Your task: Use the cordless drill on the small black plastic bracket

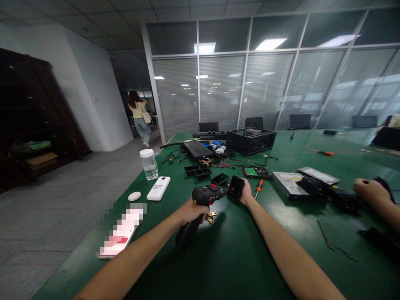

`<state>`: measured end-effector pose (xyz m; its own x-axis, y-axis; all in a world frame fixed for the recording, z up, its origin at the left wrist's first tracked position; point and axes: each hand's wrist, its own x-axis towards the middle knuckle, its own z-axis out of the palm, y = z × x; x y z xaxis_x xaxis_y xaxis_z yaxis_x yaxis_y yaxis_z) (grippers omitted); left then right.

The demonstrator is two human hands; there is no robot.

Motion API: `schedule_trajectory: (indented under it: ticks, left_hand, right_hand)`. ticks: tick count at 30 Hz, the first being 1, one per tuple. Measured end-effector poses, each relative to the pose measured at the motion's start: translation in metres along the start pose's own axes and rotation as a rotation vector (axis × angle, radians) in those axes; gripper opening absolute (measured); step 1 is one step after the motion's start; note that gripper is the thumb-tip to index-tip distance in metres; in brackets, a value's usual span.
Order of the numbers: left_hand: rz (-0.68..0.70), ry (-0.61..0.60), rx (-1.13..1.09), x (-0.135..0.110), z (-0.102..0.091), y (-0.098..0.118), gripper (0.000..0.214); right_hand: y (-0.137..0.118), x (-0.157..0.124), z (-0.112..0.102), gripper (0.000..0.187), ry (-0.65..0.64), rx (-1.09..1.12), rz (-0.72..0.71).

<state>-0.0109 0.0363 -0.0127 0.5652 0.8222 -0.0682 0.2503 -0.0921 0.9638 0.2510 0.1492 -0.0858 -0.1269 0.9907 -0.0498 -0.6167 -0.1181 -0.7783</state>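
My left hand (191,211) is wrapped round the grip of a black cordless drill (204,195). The drill points right, its tip at or close to a small black plastic box (236,188); whether they touch I cannot tell. That box is tilted up in my right hand (246,192), whose fingers are partly hidden behind it. Beneath the drill, small brass-coloured metal pieces (211,217) lie on the green table (225,258). Similar black boxes (203,173) rest just beyond, one of them (220,179) close to the drill's front. An orange-handled screwdriver (260,185) lies right of my right hand.
A water jar (149,164), white power bank (158,188) and phone (120,235) stand or lie at left. Behind are a black case frame (251,139) and cables. Disc drives (290,185) lie right, near another person's hand (370,191). Someone (141,116) walks in the doorway.
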Motion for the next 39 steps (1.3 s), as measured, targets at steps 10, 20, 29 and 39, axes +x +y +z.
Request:
schedule_trajectory:
  ticks: [10,20,29,39]
  left_hand:
    - [-0.018,0.024,0.025,-0.002,0.003,0.005,0.011]
    - [0.011,0.003,0.015,-0.003,0.003,0.005,0.012]
    - [-0.039,-0.007,0.014,-0.006,0.003,0.014,0.011]
    - [-0.012,-0.006,-0.011,-0.005,0.005,0.010,0.009]
  right_hand:
    - [0.002,-0.001,0.010,0.032,0.092,-0.017,-0.034]
    - [0.000,-0.001,0.007,0.033,0.095,-0.017,-0.013]
    - [0.001,-0.001,0.008,0.033,0.100,-0.027,-0.041]
    - [0.001,0.001,0.005,0.033,0.100,-0.026,-0.054]
